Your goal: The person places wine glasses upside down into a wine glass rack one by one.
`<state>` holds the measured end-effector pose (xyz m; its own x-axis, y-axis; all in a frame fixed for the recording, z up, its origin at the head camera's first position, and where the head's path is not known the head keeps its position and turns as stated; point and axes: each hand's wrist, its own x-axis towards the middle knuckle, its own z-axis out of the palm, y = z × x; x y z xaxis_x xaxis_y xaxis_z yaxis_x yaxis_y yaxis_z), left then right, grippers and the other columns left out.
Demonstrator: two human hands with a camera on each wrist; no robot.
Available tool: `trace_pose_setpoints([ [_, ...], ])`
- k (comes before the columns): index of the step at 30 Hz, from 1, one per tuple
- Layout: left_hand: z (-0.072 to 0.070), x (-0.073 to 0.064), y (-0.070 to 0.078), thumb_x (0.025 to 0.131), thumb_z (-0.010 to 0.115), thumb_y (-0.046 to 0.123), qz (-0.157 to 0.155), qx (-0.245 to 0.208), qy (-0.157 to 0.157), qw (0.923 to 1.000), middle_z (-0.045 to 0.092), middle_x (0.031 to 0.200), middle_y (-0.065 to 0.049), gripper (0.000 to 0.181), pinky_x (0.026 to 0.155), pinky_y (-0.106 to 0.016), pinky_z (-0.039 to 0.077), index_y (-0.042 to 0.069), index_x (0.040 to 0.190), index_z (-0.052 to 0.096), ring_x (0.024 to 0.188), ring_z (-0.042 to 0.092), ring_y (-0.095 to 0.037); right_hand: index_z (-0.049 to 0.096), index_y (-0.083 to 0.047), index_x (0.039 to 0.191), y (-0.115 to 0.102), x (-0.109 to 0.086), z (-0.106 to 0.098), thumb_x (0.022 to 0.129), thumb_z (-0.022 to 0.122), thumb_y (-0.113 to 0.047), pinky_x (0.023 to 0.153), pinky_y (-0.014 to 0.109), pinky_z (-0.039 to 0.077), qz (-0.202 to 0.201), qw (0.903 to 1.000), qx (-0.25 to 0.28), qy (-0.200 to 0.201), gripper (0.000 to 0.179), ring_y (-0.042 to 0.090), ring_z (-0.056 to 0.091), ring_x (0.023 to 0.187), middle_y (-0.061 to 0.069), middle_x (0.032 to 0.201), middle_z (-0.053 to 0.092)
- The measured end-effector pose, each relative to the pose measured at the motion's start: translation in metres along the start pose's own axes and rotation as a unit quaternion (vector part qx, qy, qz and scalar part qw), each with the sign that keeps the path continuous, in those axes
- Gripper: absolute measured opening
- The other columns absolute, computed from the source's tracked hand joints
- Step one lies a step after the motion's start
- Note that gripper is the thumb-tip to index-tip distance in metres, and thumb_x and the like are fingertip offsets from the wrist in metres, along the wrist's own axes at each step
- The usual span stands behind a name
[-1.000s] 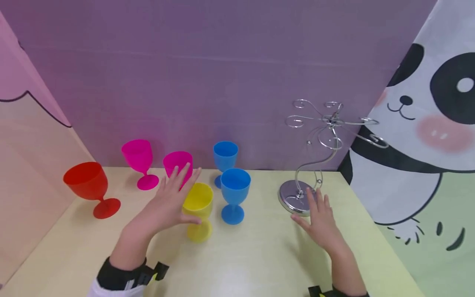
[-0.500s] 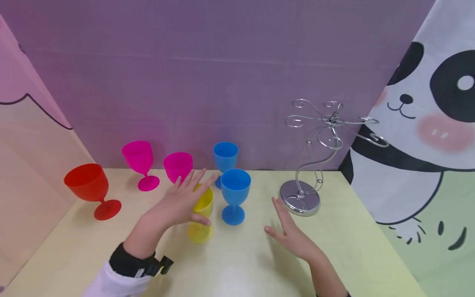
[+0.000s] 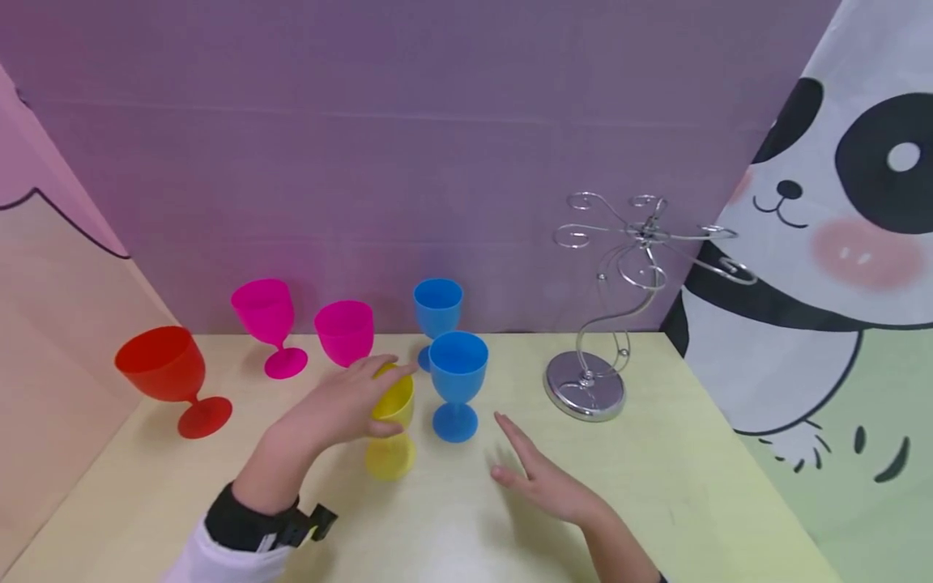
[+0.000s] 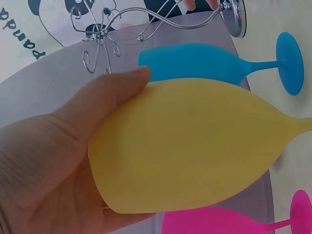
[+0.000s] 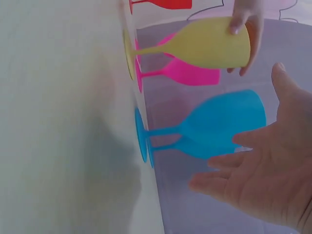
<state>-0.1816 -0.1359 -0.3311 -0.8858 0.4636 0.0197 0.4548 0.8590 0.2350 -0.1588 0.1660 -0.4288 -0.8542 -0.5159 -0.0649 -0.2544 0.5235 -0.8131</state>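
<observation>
A yellow plastic goblet (image 3: pixel 391 457) stands upright on the table in the head view. My left hand (image 3: pixel 338 409) is around its bowl near the rim, thumb on the near side and fingers on the far side. The left wrist view shows this thumb (image 4: pixel 114 90) against the yellow bowl (image 4: pixel 190 151). My right hand (image 3: pixel 547 482) is held above the table with extended fingers and an empty palm. Nearest to it is the front blue goblet (image 3: pixel 457 364). In the right wrist view the right fingers (image 5: pixel 229 168) overlap the blue goblets.
Behind the front blue goblet is another blue goblet (image 3: pixel 437 306). Two pink goblets, one at the back left (image 3: pixel 266 312) and one nearer the middle (image 3: pixel 346 332), stand beside a red goblet (image 3: pixel 164 364). A chrome stand with curled arms (image 3: pixel 585 385) occupies the right side.
My left hand has lowered onto the yellow goblet, its spread fingers closing around the bowl. My right hand has moved left, away from the chrome stand toward the front blue goblet.
</observation>
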Motion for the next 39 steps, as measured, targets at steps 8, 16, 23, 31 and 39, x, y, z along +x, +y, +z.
trace_pose_setpoints([
  [8,0.001,-0.004,0.004,0.074,0.083,0.037,-0.003,0.0,0.016,0.9999,0.055,0.13,-0.01,0.069,0.083,-0.041,0.057,0.019,0.134,0.055,0.112,0.056,-0.026,0.008,-0.011,0.156,-0.003,0.0,0.005,0.1,0.051,-0.035,0.115,0.063,0.013,-0.006,0.9998,-0.007,-0.018,0.075,0.045,0.01,0.146,0.019,0.161,0.006],
  [16,0.003,-0.012,0.011,0.074,0.083,0.038,0.007,-0.027,0.028,0.9992,0.055,0.131,-0.009,0.07,0.084,-0.041,0.057,0.019,0.134,0.054,0.115,0.056,-0.027,0.009,-0.009,0.156,-0.006,-0.001,-0.008,0.101,0.051,-0.03,0.116,0.062,0.013,-0.017,0.9996,-0.02,0.01,0.072,0.044,0.01,0.146,0.02,0.161,0.008],
  [23,0.006,-0.015,0.013,0.074,0.081,0.043,0.034,-0.026,0.052,0.9977,0.057,0.127,-0.006,0.071,0.082,-0.04,0.058,0.02,0.135,0.053,0.111,0.058,-0.024,0.01,-0.011,0.156,-0.005,-0.002,-0.011,0.1,0.052,-0.031,0.116,0.06,0.014,-0.017,0.9994,-0.025,0.014,0.072,0.043,0.011,0.147,0.018,0.161,0.008],
  [31,0.01,-0.014,0.01,0.077,0.077,0.049,0.039,-0.102,0.049,0.9929,0.055,0.13,0.0,0.072,0.087,-0.037,0.056,0.022,0.137,0.049,0.115,0.056,-0.019,0.01,-0.011,0.156,-0.003,-0.006,-0.02,0.1,0.053,-0.027,0.115,0.063,0.015,-0.037,0.9983,-0.031,0.031,0.073,0.045,0.011,0.146,0.02,0.161,0.01],
  [39,0.017,-0.012,0.004,0.077,0.078,0.046,0.013,-0.216,0.049,0.975,0.054,0.128,0.003,0.073,0.085,-0.034,0.056,0.023,0.139,0.046,0.111,0.053,-0.016,0.01,-0.009,0.156,0.001,-0.007,-0.029,0.099,0.053,-0.021,0.114,0.058,0.02,-0.084,0.9956,-0.008,0.041,0.072,0.043,0.013,0.146,0.018,0.162,0.009],
])
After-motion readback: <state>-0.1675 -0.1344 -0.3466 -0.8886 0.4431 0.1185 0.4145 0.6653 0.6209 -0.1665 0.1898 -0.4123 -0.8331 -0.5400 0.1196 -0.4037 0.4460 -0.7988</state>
